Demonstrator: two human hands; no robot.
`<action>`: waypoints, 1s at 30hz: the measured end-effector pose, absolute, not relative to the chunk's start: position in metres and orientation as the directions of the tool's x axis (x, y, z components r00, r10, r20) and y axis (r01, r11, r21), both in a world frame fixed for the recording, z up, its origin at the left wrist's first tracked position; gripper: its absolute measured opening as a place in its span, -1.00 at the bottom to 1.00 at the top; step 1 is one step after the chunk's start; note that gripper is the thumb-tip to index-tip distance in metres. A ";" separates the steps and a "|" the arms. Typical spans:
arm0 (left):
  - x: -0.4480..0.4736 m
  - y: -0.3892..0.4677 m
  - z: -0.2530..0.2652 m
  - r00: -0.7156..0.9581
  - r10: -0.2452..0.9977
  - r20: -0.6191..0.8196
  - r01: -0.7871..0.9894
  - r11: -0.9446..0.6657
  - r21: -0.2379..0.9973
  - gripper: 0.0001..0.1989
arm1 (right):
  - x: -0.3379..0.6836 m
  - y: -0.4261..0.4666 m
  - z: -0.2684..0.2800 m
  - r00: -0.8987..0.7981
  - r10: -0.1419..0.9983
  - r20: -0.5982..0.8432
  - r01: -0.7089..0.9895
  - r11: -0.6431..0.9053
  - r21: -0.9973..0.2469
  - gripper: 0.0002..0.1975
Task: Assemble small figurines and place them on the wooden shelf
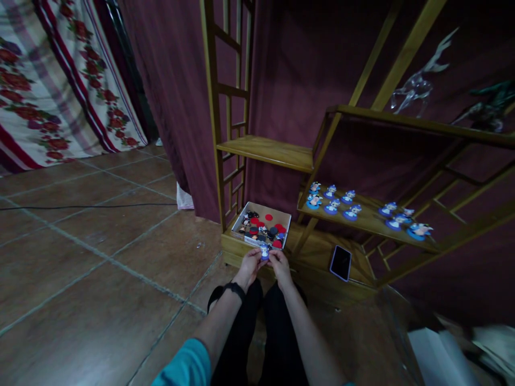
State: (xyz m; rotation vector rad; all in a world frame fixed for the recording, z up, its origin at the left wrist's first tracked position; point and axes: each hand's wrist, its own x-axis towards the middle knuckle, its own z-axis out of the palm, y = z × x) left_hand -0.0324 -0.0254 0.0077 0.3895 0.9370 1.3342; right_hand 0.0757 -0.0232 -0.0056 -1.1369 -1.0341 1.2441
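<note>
Between my two hands is a small white and purple figurine (264, 251), upright on a round base. My left hand (251, 263) pinches it from the left, and my right hand (279, 262) grips it from the right. Just beyond the hands stands a shallow white box (288, 219) with several loose figurine parts and red and black discs inside. To the right, several similar figurines (332, 206) stand on a wooden shelf (368, 221), most on purple bases and some on blue ones.
A phone (340, 262) lies on the low wooden ledge at right. An upper shelf (267, 151) juts out above the box. A clear glass deer (418, 86) and a dark ornament (488, 104) stand on the higher right shelf. A black cable (88, 206) crosses the tiled floor.
</note>
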 end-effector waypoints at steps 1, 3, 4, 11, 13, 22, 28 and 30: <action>-0.032 -0.025 0.007 -0.051 0.939 -0.339 -0.646 0.228 0.728 -0.89 | 0.075 -0.024 -0.005 0.067 0.998 -0.017 -0.164 -0.006 -0.987 -0.78; -0.030 -0.024 0.006 -0.054 0.948 -0.314 -0.638 0.209 0.741 -0.90 | 0.075 -0.024 -0.004 0.057 0.998 -0.002 -0.168 0.008 -0.986 -0.72; -0.030 -0.024 0.006 -0.054 0.951 -0.303 -0.631 0.203 0.749 -0.90 | 0.075 -0.024 -0.003 0.046 0.999 0.006 -0.164 0.013 -0.986 -0.70; -0.030 -0.028 0.009 -0.052 0.958 -0.284 -0.585 0.201 0.786 -0.89 | 0.079 -0.023 -0.004 0.066 0.996 -0.055 -0.180 -0.042 -0.983 -0.71; -0.030 -0.029 0.010 -0.058 0.958 -0.281 -0.583 0.196 0.788 -0.87 | 0.079 -0.023 -0.004 0.057 0.996 -0.068 -0.190 -0.056 -0.980 -0.72; -0.026 -0.030 0.008 -0.161 0.973 -0.165 -0.526 0.057 0.849 -0.80 | 0.077 -0.021 -0.013 0.100 0.995 -0.020 -0.203 0.001 -0.979 -0.82; -0.027 -0.030 0.011 -0.201 0.973 -0.116 -0.452 0.013 0.892 -0.83 | 0.080 -0.016 -0.020 0.081 0.996 0.032 -0.119 0.042 -0.992 -0.80; -0.028 -0.030 0.012 -0.203 0.973 -0.109 -0.441 0.008 0.898 -0.85 | 0.081 -0.015 -0.022 0.081 0.995 0.050 -0.113 0.059 -0.992 -0.80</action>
